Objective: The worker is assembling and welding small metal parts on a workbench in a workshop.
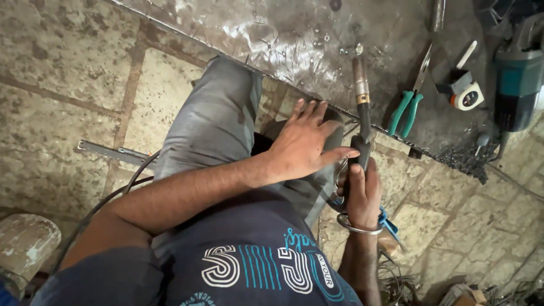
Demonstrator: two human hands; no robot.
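The person sits over a stone-tiled floor (68, 51) with a knee raised, working at the near edge of a scorched metal sheet (294, 34) that lies across the far part of the scene. The right hand (362, 192) is closed in a full grip round the dark handle of a welding torch (361, 107), whose brass-collared nozzle points away, its tip over the sheet just past the edge. The left hand (303, 144) lies open, palm down on the grey trouser knee, fingers spread and the forefinger stretched right to touch the torch handle, steadying it. By the look of it, the step in hand is lining up the torch tip on the sheet. The next move would call for a firm bracing finger and a slow, level travel of the nozzle. To the right on the sheet lie green-handled pliers (405, 110), a tape measure (467, 93) and a teal angle grinder (518, 85).
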